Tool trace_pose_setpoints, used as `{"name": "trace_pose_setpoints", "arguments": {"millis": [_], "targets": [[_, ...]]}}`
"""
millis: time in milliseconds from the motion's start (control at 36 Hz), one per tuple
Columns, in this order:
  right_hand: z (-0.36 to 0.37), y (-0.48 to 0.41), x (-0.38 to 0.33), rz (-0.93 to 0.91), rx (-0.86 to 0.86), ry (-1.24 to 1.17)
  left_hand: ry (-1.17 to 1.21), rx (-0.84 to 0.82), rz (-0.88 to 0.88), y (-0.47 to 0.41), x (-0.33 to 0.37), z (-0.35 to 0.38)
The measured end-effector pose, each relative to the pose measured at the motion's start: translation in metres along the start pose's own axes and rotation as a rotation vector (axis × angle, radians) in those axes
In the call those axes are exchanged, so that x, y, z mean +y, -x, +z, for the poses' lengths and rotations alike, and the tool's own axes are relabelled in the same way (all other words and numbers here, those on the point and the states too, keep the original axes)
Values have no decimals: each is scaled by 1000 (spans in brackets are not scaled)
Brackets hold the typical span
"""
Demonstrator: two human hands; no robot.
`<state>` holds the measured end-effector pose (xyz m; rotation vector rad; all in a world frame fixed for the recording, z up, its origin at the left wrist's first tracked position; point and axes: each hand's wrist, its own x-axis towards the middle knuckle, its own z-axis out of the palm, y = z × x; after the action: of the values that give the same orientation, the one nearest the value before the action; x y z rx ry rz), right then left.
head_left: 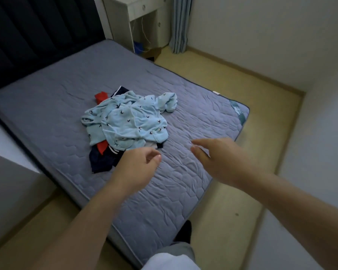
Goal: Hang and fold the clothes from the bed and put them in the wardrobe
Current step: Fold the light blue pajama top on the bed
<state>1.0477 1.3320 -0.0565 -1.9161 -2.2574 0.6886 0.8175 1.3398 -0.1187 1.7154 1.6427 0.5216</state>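
In the head view, one heap of clothes lies near the middle of the grey-blue quilted mattress (57, 117) of the bed. On top is crumpled light-blue cloth printed with small dark birds (133, 119); you cannot tell whether it is one garment or two. Under it shows one dark navy garment with white-striped trim (101, 160), and red fabric (101, 96) peeks out in two spots. Both your arms reach over the bed. Your left grip (139, 166) hangs just beside the heap's near edge, fingers loosely curled, holding nothing. Your right grip (217, 158) is over bare mattress to the right of the heap, fingers spread, holding nothing.
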Motion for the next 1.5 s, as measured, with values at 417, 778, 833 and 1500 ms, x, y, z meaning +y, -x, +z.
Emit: {"name": "trace_pose_setpoints", "arguments": {"millis": [417,778,833,1500], "targets": [[-59,-225,109,-201,-178,73,49,103,-234,-191,43,45],[43,-428,199,-349,-585,114,173,314,-737,-294,-4,166],[66,-446,206,-343,-613,113,238,305,-778,-306,-10,183],[414,-606,260,858,-739,-1126,912,602,-1092,-352,-183,354]]}}
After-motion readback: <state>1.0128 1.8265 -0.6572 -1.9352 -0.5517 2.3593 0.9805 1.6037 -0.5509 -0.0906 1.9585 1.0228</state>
